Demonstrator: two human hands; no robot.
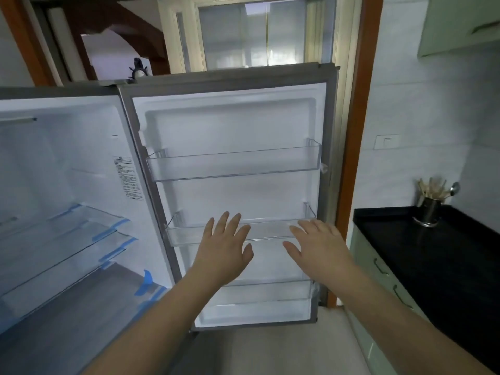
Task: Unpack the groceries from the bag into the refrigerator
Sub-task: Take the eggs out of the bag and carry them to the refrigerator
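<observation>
Refrigerator (62, 169) open, door bins (238, 234) bare; our left hand (226, 250) and right hand (319, 247) spread, holding nothing. No bag visible; next, fetch groceries.

The refrigerator (62, 163) has a smooth white plastic lining, slightly glossy, and its open door (232, 125) is edged in matt grey brushed metal. The door bins (235, 163) are clear, shiny plastic. Inside on the left, the shelves (67, 239) look like clear glass (blue tape strips at their edges). To the right, a glossy black countertop (438, 253) carries a polished metal utensil holder (430, 212).
</observation>
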